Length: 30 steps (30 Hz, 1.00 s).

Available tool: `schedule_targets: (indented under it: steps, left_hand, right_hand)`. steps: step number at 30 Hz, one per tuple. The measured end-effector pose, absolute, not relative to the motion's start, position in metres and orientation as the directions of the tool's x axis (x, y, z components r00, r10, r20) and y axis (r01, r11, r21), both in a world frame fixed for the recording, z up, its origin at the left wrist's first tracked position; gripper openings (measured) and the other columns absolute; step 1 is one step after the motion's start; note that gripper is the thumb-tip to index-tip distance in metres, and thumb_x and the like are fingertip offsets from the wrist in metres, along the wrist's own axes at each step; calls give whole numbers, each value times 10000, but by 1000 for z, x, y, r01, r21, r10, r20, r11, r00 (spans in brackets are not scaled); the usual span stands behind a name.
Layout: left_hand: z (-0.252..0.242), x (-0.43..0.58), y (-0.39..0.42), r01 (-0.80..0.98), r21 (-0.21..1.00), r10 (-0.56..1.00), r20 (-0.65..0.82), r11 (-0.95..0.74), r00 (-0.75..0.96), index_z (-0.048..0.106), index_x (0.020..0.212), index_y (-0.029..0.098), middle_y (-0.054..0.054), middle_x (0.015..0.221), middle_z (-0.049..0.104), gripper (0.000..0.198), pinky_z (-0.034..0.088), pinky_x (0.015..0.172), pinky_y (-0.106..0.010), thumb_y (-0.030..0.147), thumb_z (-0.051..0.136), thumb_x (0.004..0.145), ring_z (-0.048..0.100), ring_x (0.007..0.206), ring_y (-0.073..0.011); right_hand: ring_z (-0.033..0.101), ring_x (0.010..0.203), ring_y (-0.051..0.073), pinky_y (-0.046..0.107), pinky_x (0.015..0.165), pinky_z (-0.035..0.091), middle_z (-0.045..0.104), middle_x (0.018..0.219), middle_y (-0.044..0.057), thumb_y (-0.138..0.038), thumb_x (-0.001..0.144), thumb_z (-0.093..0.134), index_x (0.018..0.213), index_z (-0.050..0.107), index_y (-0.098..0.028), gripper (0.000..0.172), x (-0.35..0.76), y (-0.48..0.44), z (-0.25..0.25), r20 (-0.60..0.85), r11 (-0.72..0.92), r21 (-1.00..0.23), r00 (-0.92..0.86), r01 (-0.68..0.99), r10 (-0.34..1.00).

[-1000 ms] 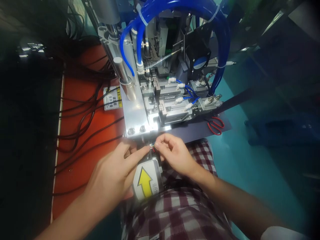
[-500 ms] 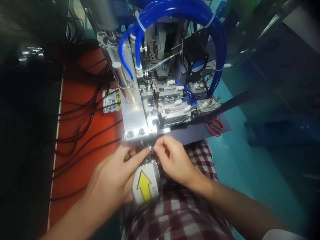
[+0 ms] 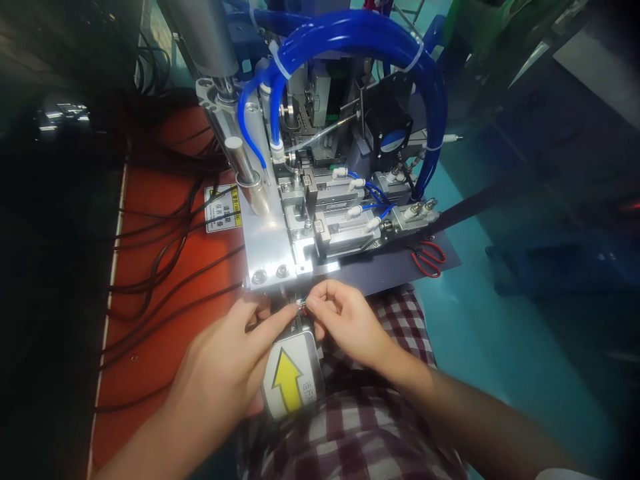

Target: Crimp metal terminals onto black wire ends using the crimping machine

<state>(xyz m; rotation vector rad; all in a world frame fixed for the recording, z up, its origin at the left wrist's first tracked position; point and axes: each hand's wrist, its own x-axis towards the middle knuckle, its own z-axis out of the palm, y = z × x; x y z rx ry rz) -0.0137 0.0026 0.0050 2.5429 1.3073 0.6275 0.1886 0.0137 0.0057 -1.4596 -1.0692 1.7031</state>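
Note:
Both of my hands meet at the front edge of a metal machine. Between their fingertips is a small bundle of thin wires (image 3: 303,309), with red and pale strands showing. My right hand (image 3: 350,323) is closed in a pinch on these wires, thumb against forefinger. From the other side, my left hand (image 3: 225,357) reaches in with one digit stretched to the wires and another bent near the machine plate (image 3: 267,257). What the left fingers grip is mostly hidden. Just below lies a white label with a yellow arrow (image 3: 287,380).
Above the hands stand pneumatic cylinders (image 3: 345,230) with a thick loop of blue tubing (image 3: 350,30). Red-handled scissors or snips (image 3: 427,259) lie at the right on a dark plate. Black cables (image 3: 165,267) cross the orange surface (image 3: 145,373) on the left.
The view has shifted slightly, so the machine sits a little lower. My right fingertips have come slightly closer to the left ones; the pinch stays closed.

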Motion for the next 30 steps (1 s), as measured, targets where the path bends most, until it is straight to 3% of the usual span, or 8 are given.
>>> schedule_targets:
  steps: [5,16,23,30]
  left_hand:
    - [3,-13,3,710,382,806,282,-591,520,611,1234,265,-18,939,507,313,399,514,-219,206,440,979,557,655,-115]
    - [-1,-15,2,706,400,812,284,-584,511,587,1248,264,-17,976,502,311,409,551,-219,196,435,985,561,703,-116]
    - [0,-12,3,705,382,801,318,-598,507,595,1235,263,-13,965,501,310,405,549,-218,197,409,996,552,691,-112]
    - [0,-14,3,707,384,804,298,-594,514,595,1253,268,-18,963,500,319,408,544,-225,222,407,1000,546,687,-120]
  right_hand:
    - [498,484,99,223,524,395,534,501,-64,-328,896,591,791,547,-184,184,191,14,4,-449,-460,-888,-201,-13,871]
    - [453,493,90,224,482,357,493,563,-63,-279,830,640,778,580,-176,130,192,12,9,-415,-411,-909,-92,65,905]
    - [455,508,103,231,477,372,467,561,-60,-262,849,606,764,570,-190,117,189,10,7,-295,-283,-948,-64,146,953]
    - [433,447,91,218,463,351,478,493,-78,-295,896,563,803,525,-200,138,188,10,3,-413,-412,-910,-153,36,898]
